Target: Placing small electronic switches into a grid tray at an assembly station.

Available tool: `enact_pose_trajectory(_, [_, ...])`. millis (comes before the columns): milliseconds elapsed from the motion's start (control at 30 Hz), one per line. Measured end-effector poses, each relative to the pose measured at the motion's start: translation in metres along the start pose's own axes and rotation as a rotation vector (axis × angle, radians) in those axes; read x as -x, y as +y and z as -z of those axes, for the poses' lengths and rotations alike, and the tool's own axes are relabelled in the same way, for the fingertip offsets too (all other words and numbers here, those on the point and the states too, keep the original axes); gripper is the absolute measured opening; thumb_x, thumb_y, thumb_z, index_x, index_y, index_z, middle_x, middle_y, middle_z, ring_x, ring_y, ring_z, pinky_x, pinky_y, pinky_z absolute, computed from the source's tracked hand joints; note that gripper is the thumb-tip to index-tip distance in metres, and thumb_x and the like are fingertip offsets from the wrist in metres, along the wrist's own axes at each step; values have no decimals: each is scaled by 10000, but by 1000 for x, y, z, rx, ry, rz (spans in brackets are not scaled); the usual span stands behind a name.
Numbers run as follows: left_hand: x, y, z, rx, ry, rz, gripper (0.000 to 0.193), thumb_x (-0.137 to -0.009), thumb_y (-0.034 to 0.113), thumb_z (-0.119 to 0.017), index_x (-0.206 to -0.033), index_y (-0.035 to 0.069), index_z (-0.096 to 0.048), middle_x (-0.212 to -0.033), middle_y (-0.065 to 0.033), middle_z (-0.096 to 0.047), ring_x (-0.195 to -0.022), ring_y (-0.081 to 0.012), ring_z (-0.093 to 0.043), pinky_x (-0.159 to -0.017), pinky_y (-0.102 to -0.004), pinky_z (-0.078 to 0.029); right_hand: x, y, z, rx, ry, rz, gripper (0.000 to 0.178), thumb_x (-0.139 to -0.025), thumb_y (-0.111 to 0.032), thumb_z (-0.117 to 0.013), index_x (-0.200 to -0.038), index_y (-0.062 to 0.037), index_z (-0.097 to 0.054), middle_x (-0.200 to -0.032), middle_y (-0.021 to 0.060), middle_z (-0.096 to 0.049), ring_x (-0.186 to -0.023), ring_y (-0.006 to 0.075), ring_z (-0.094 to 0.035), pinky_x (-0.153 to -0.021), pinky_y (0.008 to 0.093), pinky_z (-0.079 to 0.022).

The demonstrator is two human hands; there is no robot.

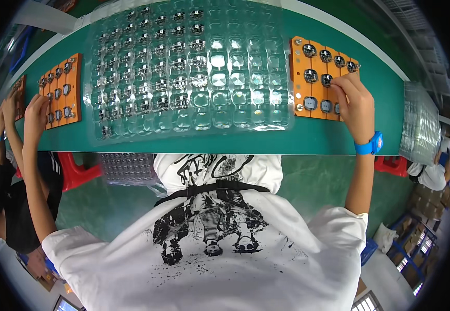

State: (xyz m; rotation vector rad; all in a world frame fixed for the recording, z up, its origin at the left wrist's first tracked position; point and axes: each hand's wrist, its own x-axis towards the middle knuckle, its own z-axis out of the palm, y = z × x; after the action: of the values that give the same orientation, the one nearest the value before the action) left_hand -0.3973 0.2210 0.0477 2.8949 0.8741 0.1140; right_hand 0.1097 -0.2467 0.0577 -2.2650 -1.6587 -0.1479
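Overall, found a flat green tabletop (235, 143) bearing at centre a broad clear plastic blister tray (237, 80), set with long axis left to right and filled in its left columns. Recorded just beside its right end a rectangular orange slotted board (318, 90); beside its left end, a matching rectangular orange board (75, 103), both lying lengthwise away from the wearer. Observed the right hand (357, 103) over the slotted board, with thumb and forefinger nearly together; cannot tell whether gripping anything. Observed the left hand (35, 114) at the matching board's outer edge, with fingers gathered; likewise cannot tell of any hold. Located a small round black-and-silver module (326, 80) immediately left of the right fingertips, with the tray farther left; located a similar greyish round part (50, 96) immediately right of the left fingertips.
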Motion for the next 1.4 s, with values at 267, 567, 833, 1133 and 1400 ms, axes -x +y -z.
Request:
enact_pose_trajectory(267, [24,-51,37,-24,170,79,238,-887,136,-571,-1081,6,-616,-917,-120,-655,-765,-173,-627,-669,-291,-485,-7,-7,-8,18,-68,52,71,-806,2,-609,-877,0,-602,-861,143,-592,-739,350,-594,-621,371,-478])
enact_pose_trajectory(567, [13,-23,23,32,-69,224,258,-819,39,-600,-1076,22,-589,-930,-101,-646,-826,-222,-627,-703,-311,-492,9,14,-2,-165,-180,-163,170,-876,7,-571,-1041,38,-591,-885,104,-578,-738,196,-573,-613,283,-452])
enact_pose_trajectory(833, [17,-23,14,-130,54,92,111,-821,34,-590,-917,-4,-628,-864,-158,-638,-769,-314,-633,-675,-357,-494,8,24,3,-135,-108,-101,270,-880,-23,-600,-1147,12,-583,-867,67,-550,-714,122,-503,-549,256,-389])
enact_pose_trajectory(1133, [10,19,22,-201,127,-21,155,-766,-26,-537,-887,8,-626,-879,-129,-601,-816,-300,-596,-715,-385,-482,8,19,5,-127,-100,-99,249,-901,-44,-580,-1147,-5,-584,-878,55,-565,-721,118,-519,-518,256,-347])
enact_pose_trajectory(1400, [-2,30,6,-41,96,42,130,-753,-46,-524,-848,-29,-610,-875,-138,-604,-825,-317,-592,-727,-376,-476,8,10,19,-104,-64,-139,214,-907,-55,-577,-1112,5,-597,-877,44,-566,-732,107,-521,-523,250,-350])
